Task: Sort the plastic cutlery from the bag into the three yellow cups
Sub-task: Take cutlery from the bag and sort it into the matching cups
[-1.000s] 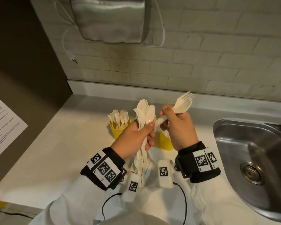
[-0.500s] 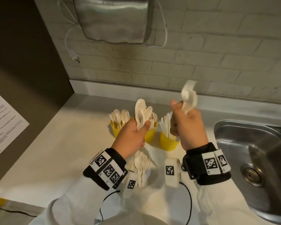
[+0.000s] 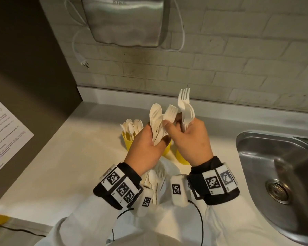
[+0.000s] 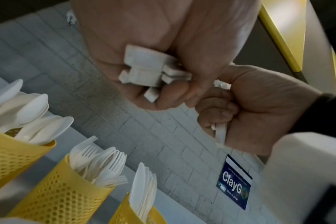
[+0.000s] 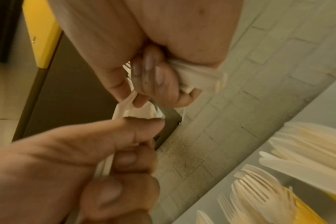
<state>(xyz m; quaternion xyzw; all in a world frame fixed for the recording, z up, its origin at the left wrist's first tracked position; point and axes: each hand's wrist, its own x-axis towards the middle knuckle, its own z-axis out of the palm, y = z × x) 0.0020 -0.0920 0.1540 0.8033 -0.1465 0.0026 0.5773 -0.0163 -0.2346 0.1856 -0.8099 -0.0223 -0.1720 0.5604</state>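
Observation:
My left hand grips a bundle of white plastic cutlery, mostly spoons, held upright above the cups. My right hand holds a few forks upright, and its thumb and forefinger pinch another fork that stands in the left hand's bundle. Three yellow perforated cups stand behind the hands: a spoon cup, a fork cup and a knife cup. In the head view only the spoon cup shows well. The clear bag with more cutlery lies under my wrists.
A steel sink is sunk into the counter at the right. A brick wall with a metal dispenser and a dangling plug rises behind the cups. A dark panel with a printed sheet stands left.
My right hand has come down and to the left from its raised position and now meets the left hand's bundle. Its forks stand upright.

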